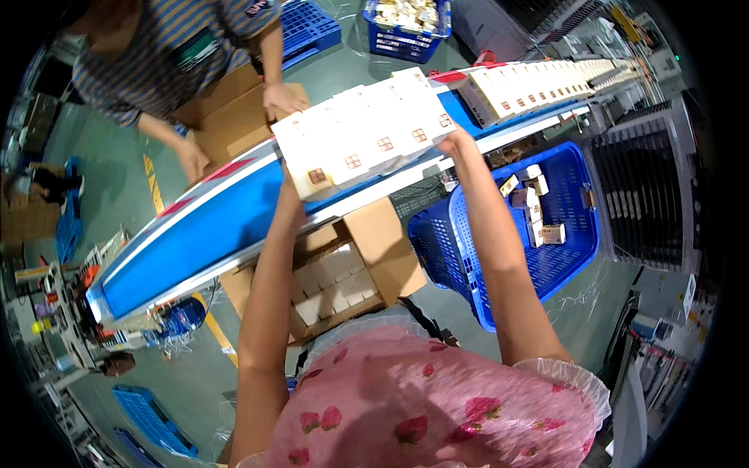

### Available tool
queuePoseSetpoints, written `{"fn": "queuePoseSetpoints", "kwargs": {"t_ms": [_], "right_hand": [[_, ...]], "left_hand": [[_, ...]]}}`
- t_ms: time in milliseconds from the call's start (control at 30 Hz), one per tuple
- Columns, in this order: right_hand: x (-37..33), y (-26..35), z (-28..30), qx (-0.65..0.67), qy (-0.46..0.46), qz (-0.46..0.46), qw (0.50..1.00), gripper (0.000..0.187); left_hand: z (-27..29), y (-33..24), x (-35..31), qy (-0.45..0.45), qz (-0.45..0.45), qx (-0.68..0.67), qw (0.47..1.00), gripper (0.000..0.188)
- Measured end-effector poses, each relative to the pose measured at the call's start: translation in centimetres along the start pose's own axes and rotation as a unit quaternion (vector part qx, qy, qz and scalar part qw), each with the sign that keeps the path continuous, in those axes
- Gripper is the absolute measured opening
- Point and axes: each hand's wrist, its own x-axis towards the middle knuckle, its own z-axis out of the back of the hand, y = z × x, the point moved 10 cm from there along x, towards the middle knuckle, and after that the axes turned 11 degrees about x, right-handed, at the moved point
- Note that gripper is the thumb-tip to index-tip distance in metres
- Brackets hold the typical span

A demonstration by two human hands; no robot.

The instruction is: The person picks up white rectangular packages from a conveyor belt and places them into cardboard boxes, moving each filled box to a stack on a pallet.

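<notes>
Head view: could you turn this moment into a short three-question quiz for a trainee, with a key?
1. What are the left hand and right hand holding between them?
2. True or false: the blue basket beside the right forearm is empty.
3. Where is the co-worker's open carton?
A) On the far side of the belt
B) On the near side of the belt
C) Inside the blue basket

Key:
1. A block of white boxes
2. False; small boxes lie inside
3. A

Blue pallet (308, 33) and yellow tape (218, 331) on green floor (183, 374)
</notes>
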Motion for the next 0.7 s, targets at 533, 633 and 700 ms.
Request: {"fn": "queuePoseSetpoints", "kwargs": {"t_ms": [533,633,700], "right_hand": [[-18.8,-15.7,-9.3,-0.052,-0.005,-0.195,0.979,0.049],[-18.6,-21.1,-6.9,-0.231,0.071,-0.237,0.941,0.048],[-15.8,-23.2,-5.2,-0.537,0.166,-0.134,0.816,0.037]], "left_hand": [[12.6,9.6,-24.6,-0.083,0.041,-0.150,0.984,0.048],[13.0,18.3,-22.3,-0.011,0.138,0.130,0.982,0.037],[13.8,19.6,-18.2,-0.027,0.074,0.400,0.913,0.026]]}}
